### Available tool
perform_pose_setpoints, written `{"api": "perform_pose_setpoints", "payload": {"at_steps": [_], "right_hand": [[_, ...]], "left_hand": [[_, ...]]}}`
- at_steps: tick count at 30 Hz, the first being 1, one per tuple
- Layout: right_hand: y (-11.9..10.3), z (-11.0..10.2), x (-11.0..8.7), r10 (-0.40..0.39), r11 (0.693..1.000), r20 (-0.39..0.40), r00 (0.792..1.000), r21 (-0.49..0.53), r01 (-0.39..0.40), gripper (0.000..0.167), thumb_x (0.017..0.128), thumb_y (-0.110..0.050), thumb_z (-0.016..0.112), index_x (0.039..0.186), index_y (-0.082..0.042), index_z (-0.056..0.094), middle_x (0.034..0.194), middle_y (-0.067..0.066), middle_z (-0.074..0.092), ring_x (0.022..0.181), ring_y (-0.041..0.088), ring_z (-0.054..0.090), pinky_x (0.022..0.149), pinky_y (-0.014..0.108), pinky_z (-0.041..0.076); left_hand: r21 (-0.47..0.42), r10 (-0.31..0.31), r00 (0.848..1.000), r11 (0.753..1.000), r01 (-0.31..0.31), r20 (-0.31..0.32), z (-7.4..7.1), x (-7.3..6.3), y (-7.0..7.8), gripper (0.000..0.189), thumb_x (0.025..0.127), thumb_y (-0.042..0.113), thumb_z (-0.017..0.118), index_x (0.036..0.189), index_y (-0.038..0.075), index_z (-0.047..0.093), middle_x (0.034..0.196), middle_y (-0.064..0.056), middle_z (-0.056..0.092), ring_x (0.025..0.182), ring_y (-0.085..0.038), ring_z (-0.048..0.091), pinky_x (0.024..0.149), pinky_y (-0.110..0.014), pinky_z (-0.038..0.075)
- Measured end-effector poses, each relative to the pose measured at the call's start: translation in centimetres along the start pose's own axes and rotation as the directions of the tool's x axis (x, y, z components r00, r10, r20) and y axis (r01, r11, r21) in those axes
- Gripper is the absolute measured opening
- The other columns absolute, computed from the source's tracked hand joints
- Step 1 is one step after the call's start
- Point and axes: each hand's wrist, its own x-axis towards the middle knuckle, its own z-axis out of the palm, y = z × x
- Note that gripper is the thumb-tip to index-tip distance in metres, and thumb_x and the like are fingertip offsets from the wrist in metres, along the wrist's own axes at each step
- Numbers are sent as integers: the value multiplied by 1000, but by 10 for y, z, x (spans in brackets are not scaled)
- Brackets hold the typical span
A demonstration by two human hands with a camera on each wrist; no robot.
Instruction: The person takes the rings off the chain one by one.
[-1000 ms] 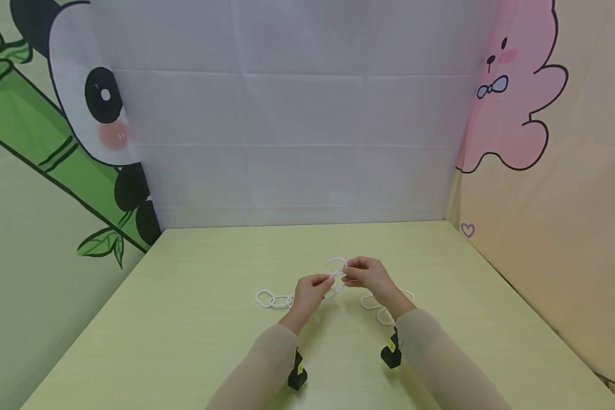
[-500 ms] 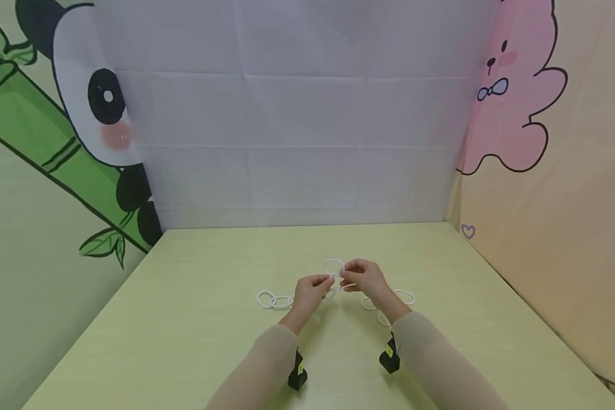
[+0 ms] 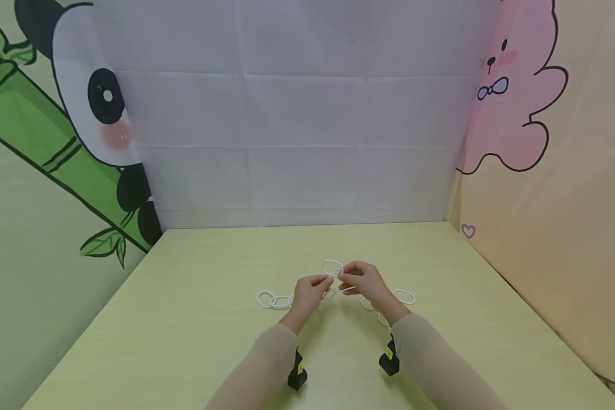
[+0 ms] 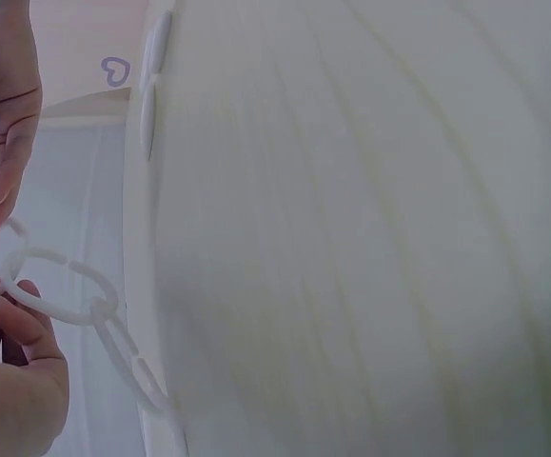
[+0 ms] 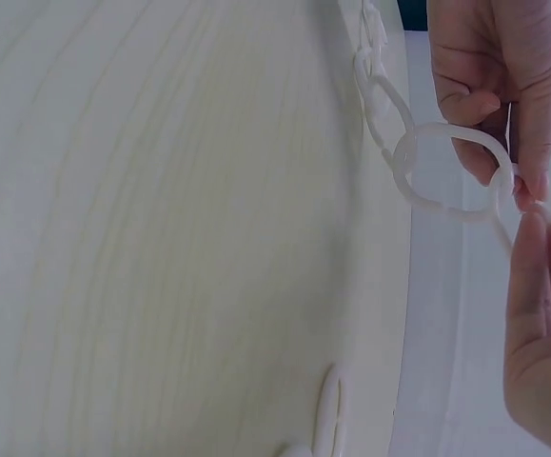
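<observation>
My left hand (image 3: 309, 290) pinches a white plastic chain link between thumb and fingertips, above the table. Close by on its right, my right hand (image 3: 361, 280) pinches a link (image 3: 332, 260) that stands up between the two hands. In the right wrist view, the fingertips of both hands meet where the links join, and an oval link (image 5: 437, 129) hangs from there. From the left hand the joined chain (image 4: 51, 310) slopes down to the table. Its far end (image 3: 266, 292) lies left of the left hand. Fingers partly hide the join.
Several loose white links (image 3: 413, 296) lie on the pale yellow table (image 3: 210, 341), partly behind the right wrist. A black wrist device (image 3: 297, 377) is under the left sleeve and another black device (image 3: 389, 363) under the right. A white cloth (image 3: 297, 171) hangs at the back.
My right hand has moved slightly left and down, nearer the left hand, and the upright link has shifted left with it. The left hand stays almost still.
</observation>
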Motion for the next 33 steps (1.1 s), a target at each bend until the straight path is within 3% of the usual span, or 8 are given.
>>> {"api": "perform_pose_setpoints", "payload": {"at_steps": [6, 11, 17, 33], "right_hand": [[2, 0, 0, 15, 1000, 7, 1000, 12, -15, 12, 87, -5, 63, 93, 4, 56, 92, 22, 63, 69, 19, 63, 65, 33, 55], [2, -3, -2, 60, 994, 33, 998, 85, -62, 16, 88, -8, 63, 97, 3, 54, 92, 20, 62, 73, 19, 63, 69, 31, 54], [7, -5, 2, 127, 968, 43, 991, 214, -133, 15, 89, -4, 60, 98, 2, 51, 81, 10, 60, 67, 14, 63, 62, 23, 54], [10, -10, 2, 192, 901, 105, 976, 374, -218, 3, 92, -4, 54, 90, -1, 53, 85, 6, 61, 65, 11, 61, 61, 19, 52]], "left_hand": [[-12, -4, 1000, 1000, 4, 4, -1, -1, 1, 25, 87, 19, 65, 98, -3, 69, 84, -8, 67, 68, -9, 55, 56, -20, 46], [-17, -9, 1000, 1000, 9, 16, -1, -1, 2, 27, 87, 21, 66, 100, -3, 69, 87, -8, 67, 71, -10, 56, 59, -22, 48], [-11, -6, 1000, 1000, 6, 26, 1, 1, 1, 27, 87, 22, 66, 100, -2, 69, 87, -7, 67, 71, -9, 55, 60, -22, 47], [-35, -3, 998, 999, 5, 56, 2, 1, 1, 27, 87, 21, 66, 102, -1, 67, 90, -5, 66, 76, -10, 57, 64, -23, 50]]}}
